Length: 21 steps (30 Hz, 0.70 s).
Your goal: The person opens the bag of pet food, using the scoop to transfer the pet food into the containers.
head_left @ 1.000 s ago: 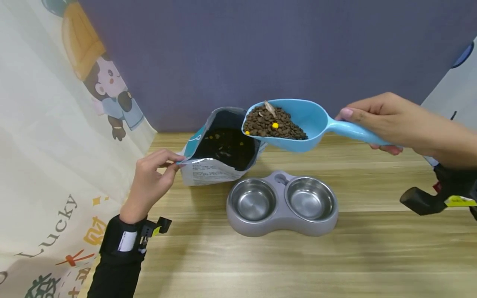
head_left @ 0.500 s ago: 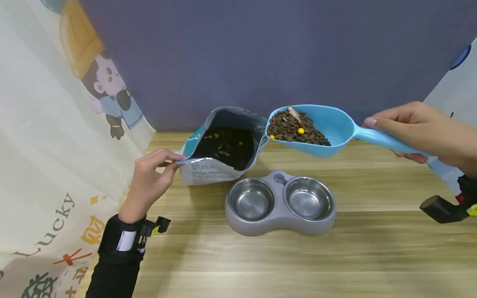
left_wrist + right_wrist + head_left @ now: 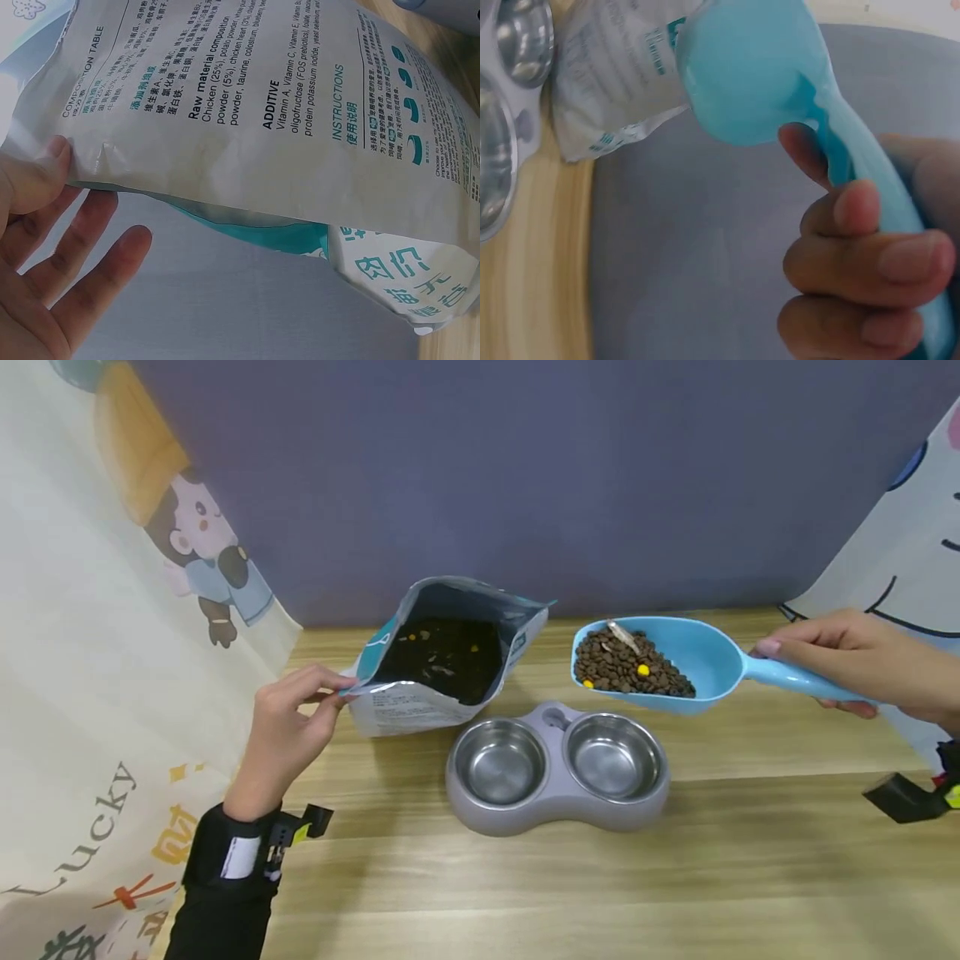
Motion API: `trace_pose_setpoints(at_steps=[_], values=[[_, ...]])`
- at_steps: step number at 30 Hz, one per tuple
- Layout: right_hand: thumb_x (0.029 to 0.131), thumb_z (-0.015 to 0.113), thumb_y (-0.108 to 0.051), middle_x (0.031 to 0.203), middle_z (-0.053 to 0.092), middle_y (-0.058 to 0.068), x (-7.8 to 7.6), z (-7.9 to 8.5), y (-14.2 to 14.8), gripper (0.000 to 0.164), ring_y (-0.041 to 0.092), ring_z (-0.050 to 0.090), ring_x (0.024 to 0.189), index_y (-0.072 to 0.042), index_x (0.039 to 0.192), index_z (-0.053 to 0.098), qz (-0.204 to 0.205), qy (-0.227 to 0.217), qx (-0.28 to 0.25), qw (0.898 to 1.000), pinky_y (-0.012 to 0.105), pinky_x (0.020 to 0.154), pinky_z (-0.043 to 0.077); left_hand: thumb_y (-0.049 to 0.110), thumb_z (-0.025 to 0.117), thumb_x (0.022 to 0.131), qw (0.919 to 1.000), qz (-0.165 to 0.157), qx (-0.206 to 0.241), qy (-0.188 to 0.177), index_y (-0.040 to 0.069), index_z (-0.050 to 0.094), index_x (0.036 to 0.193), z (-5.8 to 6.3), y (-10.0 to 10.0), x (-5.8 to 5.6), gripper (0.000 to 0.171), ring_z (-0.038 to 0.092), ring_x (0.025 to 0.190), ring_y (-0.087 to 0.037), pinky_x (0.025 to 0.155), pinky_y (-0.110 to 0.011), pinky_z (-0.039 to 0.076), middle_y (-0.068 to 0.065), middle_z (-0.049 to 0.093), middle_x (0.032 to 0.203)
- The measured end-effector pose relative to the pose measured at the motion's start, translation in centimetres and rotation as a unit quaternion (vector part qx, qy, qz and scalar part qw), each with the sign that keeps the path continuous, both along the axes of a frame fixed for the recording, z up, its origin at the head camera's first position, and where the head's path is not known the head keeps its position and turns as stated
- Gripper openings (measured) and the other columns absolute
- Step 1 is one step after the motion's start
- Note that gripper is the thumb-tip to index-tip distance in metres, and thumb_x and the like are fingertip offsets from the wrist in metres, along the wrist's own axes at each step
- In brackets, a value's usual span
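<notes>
A blue scoop (image 3: 708, 652) carries brown kibble (image 3: 626, 664) with a few yellow bits and one pale piece. Its handle is gripped by my right hand (image 3: 862, 664); the right wrist view shows the fingers curled round it. My left hand (image 3: 296, 731) pinches the near left edge of an open pet food bag (image 3: 408, 708), thumb on one side and fingers on the other. More dark kibble lies inside the bag. In front of bag and scoop stands a grey double pet bowl (image 3: 557, 806) with two steel dishes, both bare inside. The scoop hangs behind and above the right dish.
All this is on a wooden table (image 3: 525, 893). A grey-blue panel (image 3: 525, 485) rises behind it. Printed curtains stand on both sides, the left curtain (image 3: 67, 635) close to my left arm.
My right hand has moved the loaded scoop right, away from the bag mouth, then lower and nearer. The left hand keeps its pinch on the bag.
</notes>
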State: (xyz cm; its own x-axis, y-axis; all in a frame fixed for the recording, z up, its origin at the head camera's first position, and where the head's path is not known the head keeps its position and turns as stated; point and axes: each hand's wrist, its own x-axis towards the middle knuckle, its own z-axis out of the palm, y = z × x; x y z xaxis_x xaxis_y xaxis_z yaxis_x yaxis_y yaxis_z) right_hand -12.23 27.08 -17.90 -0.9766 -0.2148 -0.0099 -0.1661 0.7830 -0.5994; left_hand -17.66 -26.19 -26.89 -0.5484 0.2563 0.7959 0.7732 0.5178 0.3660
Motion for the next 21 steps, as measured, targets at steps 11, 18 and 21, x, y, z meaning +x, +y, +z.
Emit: trace_pose_setpoints(at_steps=[11,18,21], values=[[0.101,0.048,-0.015,0.056,0.046,0.005,-0.4,-1.3,-0.3,0.026,0.016,0.039,0.036,-0.016,0.088,0.071,0.041,-0.024,-0.039,0.998,0.029,0.027,0.034,-0.025,0.065,0.071,0.9998,0.018,-0.011,0.005,-0.002,0.07,0.084,4.1,-1.6,2.0,0.028,0.059,0.082,-0.001,0.073,-0.008,0.047,-0.01,0.07,0.083],[0.1,0.05,-0.014,0.06,0.055,0.003,-0.7,-3.0,0.9,0.028,0.012,0.039,0.033,-0.021,0.087,0.075,0.05,-0.043,-0.025,0.998,0.028,0.025,0.034,-0.027,0.066,0.069,0.9998,0.02,-0.008,0.002,-0.003,0.07,0.085,4.1,-1.4,2.0,0.029,0.058,0.081,-0.001,0.073,-0.007,0.047,-0.011,0.069,0.083],[0.099,0.051,-0.014,0.057,0.054,0.003,-0.7,-3.6,1.3,0.028,0.01,0.037,0.033,-0.023,0.092,0.076,0.041,-0.058,-0.022,0.997,0.028,0.025,0.034,-0.026,0.066,0.07,0.9999,0.016,-0.006,0.002,-0.003,0.07,0.085,4.1,-1.2,1.9,0.028,0.058,0.081,0.0,0.073,-0.007,0.047,-0.011,0.069,0.083]])
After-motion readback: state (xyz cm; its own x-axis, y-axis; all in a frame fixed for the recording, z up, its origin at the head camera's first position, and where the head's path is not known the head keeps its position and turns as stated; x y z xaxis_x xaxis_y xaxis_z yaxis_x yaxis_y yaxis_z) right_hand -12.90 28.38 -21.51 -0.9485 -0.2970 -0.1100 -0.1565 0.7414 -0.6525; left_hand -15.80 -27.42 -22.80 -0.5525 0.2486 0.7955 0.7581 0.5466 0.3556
